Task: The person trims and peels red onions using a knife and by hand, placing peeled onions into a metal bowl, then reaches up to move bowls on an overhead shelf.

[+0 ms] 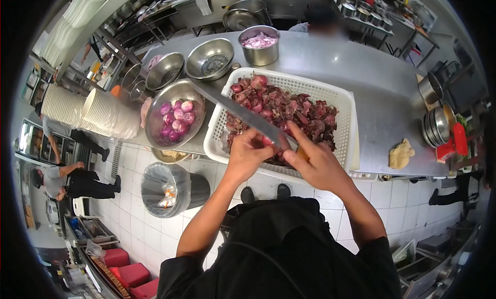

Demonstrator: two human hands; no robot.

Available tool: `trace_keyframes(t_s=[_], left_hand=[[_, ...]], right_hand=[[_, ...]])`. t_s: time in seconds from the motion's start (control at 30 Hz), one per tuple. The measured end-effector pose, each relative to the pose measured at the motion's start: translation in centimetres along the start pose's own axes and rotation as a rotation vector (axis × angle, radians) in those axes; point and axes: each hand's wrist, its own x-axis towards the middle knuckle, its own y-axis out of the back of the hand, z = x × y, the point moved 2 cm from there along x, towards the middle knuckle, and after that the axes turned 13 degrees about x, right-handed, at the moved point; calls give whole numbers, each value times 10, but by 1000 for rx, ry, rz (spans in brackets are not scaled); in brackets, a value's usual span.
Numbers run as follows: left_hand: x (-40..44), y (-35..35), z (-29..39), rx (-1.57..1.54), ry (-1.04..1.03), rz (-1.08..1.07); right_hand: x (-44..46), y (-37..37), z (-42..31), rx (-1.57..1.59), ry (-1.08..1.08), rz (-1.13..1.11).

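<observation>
In my right hand (321,163) is a large knife (240,113); its broad blade points up and to the left across the basket, and a bit of yellow handle shows by the palm. My left hand (245,155) pinches a red onion (266,141) close under the blade, partly hidden by the fingers. Both hands are over the near side of a white perforated plastic basket (347,100), which holds red onions (259,82) and a heap of dry onion skins (315,118). Left of it, a steel bowl (153,126) contains several peeled purple onions (178,114).
Behind the basket stand a steel pot (261,54) of cut onion and another steel bowl (196,61). A lined trash bin (155,198) is below the table's left side. A crumpled cloth (401,154) lies right. Other people (51,182) stand at the left.
</observation>
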Motion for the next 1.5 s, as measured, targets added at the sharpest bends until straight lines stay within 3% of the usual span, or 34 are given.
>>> trace_keyframes(t_s=[0.2, 0.57, 0.67, 0.97, 1.17, 1.37, 1.5], left_hand=[[2, 2, 3, 89, -145, -38], [-3, -1, 19, 36, -78, -64], [-4, -1, 16, 99, -42, -107], [-1, 0, 8, -102, -10, -97], [3, 1, 9, -79, -26, -72], [2, 4, 10, -27, -52, -51], [2, 4, 9, -28, -58, -43]], right_hand=[[-5, 0, -11, -77, 48, -68], [-8, -1, -1, -74, 100, -46], [-4, 6, -7, -69, -61, -99], [-3, 14, -5, 64, -135, -49], [-7, 3, -9, -10, 13, -74], [-5, -1, -8, -68, 36, -57], [-3, 0, -12, -20, -62, -107]])
